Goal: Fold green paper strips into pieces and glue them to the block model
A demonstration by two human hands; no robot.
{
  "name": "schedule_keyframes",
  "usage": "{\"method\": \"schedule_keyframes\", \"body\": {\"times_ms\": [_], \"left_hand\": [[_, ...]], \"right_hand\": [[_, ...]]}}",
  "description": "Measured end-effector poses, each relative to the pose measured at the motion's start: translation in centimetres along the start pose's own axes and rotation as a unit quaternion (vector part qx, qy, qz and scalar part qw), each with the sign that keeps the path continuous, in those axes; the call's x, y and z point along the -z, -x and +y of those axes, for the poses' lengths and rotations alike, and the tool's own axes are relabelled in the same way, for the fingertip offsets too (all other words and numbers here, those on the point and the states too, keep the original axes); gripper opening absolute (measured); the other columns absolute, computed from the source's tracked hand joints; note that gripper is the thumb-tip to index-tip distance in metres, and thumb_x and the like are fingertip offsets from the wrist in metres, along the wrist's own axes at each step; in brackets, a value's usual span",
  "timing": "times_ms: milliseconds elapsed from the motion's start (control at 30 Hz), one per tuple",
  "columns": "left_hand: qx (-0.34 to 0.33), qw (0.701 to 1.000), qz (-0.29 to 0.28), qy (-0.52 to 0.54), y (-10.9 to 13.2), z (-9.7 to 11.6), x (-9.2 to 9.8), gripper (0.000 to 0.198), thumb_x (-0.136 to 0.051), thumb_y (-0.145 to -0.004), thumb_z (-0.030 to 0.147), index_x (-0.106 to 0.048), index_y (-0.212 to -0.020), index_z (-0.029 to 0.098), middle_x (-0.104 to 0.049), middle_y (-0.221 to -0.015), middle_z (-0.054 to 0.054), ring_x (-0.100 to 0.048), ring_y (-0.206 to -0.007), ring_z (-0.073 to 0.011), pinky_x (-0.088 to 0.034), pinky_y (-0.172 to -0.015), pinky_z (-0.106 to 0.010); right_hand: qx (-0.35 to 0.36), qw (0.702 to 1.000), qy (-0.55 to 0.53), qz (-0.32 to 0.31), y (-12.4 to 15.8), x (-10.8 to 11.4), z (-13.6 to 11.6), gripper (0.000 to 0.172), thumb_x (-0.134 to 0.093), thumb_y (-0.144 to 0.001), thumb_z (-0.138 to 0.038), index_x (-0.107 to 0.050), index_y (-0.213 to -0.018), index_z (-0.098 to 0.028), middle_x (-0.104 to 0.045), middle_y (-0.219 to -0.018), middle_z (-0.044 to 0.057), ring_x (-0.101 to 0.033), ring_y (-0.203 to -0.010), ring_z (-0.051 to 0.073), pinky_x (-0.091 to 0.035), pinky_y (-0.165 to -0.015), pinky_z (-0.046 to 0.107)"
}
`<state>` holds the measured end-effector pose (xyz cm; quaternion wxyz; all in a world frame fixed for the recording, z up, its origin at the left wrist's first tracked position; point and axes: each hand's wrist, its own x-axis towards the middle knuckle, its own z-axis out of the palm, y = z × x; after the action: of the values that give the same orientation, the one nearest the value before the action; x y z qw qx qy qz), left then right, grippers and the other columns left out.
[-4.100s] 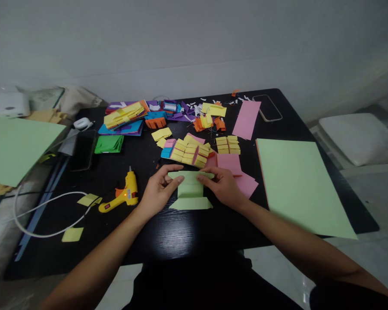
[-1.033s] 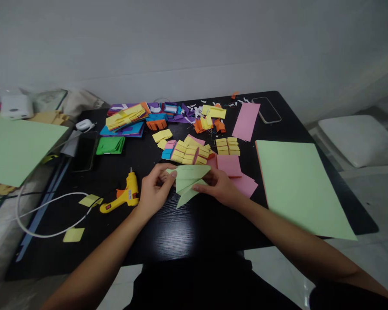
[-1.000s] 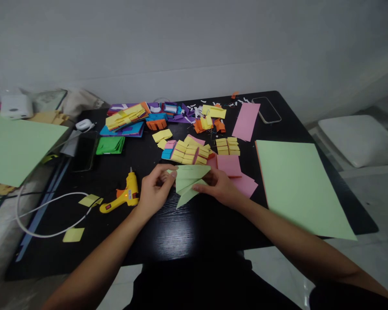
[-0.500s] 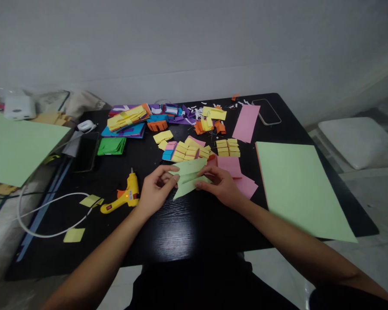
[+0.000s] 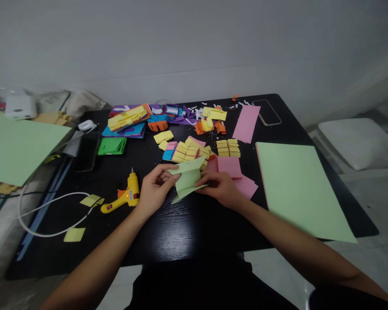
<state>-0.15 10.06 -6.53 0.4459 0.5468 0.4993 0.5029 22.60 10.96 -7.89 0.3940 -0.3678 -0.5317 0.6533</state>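
Over the black table (image 5: 210, 230) in the head view, grasping 1 folded pale-green paper (image 5: 188, 179) by its left side with the left hand (image 5: 155, 185) and its right with the right hand (image 5: 223, 187), near yellow folded pieces (image 5: 190, 153).

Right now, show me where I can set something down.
A wide bare patch of black table lies between the folded pale-green paper and the near edge. A smaller one separates the bright-green papers from the yellow blocks. The far side is crowded with paper stacks and scraps.

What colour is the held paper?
The held paper is pale green; head view.
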Motion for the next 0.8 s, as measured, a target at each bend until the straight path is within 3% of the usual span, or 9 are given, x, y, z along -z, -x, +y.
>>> {"method": "schedule_keyframes", "body": {"times_ms": [133, 233, 433, 533, 633, 700, 800], "left_hand": [[0.009, 0.999, 0.024, 0.023, -0.4, 0.3, 0.2, 0.024, -0.084, -0.085, 0.038, -0.076, -0.101, 0.021, -0.067, -0.066, 0.003, -0.063, -0.059, -0.0121, -0.053, -0.060, -0.024], [0.024, 0.997, 0.035, 0.067, -0.6, 0.1, 0.4, 0.027, -0.085, -0.084, 0.041, -0.076, -0.100, 0.022, -0.071, -0.073, 0.002, -0.066, -0.061, -0.0130, -0.056, -0.062, -0.025], [0.043, 0.988, 0.060, 0.139, -0.9, -0.6, 0.9, 0.027, -0.088, -0.082, 0.041, -0.076, -0.098, 0.022, -0.074, -0.086, 0.001, -0.065, -0.072, -0.0107, -0.054, -0.068, -0.020], [0.043, 0.982, 0.082, 0.162, -1.0, -0.4, 1.0, 0.030, -0.091, -0.079, 0.042, -0.075, -0.093, 0.021, -0.075, -0.096, -0.001, -0.066, -0.080, -0.0106, -0.054, -0.074, -0.020], [0.059, 0.979, 0.081, 0.180, -1.1, 0.0, 1.0, 0.034, -0.093, -0.076, 0.044, -0.074, -0.091, 0.020, -0.072, -0.082, 0.001, -0.064, -0.071, -0.0106, -0.053, -0.069, -0.020], [0.074, 0.976, 0.074, 0.189, -1.2, 0.2, 1.0, 0.036, -0.094, -0.074, 0.044, -0.073, -0.091, 0.020, -0.069, -0.073, 0.003, -0.062, -0.065, -0.0104, -0.052, -0.065, -0.020], [0.088, 0.974, 0.059, 0.200, -1.1, 0.3, 0.9, 0.037, -0.096, -0.072, 0.040, -0.073, -0.093, 0.019, -0.072, -0.075, 0.002, -0.064, -0.066, -0.0105, -0.052, -0.066, -0.020]], "right_hand": [[0.003, 1.000, 0.020, -0.015, 0.0, 0.2, 0.2, 0.003, -0.081, -0.079, -0.023, -0.084, -0.080, -0.025, -0.076, -0.119, 0.006, -0.072, -0.108, 0.023, -0.057, -0.099, 0.042], [0.008, 0.999, 0.045, -0.016, 0.0, 0.2, 0.1, 0.016, -0.070, -0.084, -0.017, -0.083, -0.080, -0.025, -0.075, -0.124, 0.006, -0.070, -0.115, 0.024, -0.056, -0.101, 0.043], [0.001, 0.995, 0.090, -0.039, 0.2, 0.1, -0.5, 0.033, -0.060, -0.077, -0.008, -0.085, -0.090, -0.026, -0.079, -0.099, 0.002, -0.071, -0.095, 0.022, -0.056, -0.085, 0.037], [0.009, 0.995, 0.090, -0.033, 0.3, 0.0, -0.3, 0.023, -0.067, -0.079, -0.016, -0.084, -0.093, -0.024, -0.077, -0.099, 0.004, -0.069, -0.091, 0.021, -0.054, -0.080, 0.035], [0.024, 0.995, 0.096, 0.013, 0.3, -0.1, 0.2, 0.010, -0.079, -0.079, -0.025, -0.079, -0.088, -0.022, -0.074, -0.108, 0.006, -0.068, -0.091, 0.020, -0.055, -0.080, 0.035], [0.021, 0.997, 0.070, 0.030, 0.2, -0.2, 0.6, 0.017, -0.083, -0.077, -0.025, -0.071, -0.088, -0.022, -0.072, -0.112, 0.005, -0.068, -0.090, 0.018, -0.056, -0.079, 0.035], [0.015, 0.999, 0.003, 0.033, 0.1, -0.4, 0.7, 0.042, -0.090, -0.071, -0.023, -0.055, -0.094, -0.025, -0.071, -0.112, 0.003, -0.069, -0.088, 0.017, -0.059, -0.081, 0.035]]}}
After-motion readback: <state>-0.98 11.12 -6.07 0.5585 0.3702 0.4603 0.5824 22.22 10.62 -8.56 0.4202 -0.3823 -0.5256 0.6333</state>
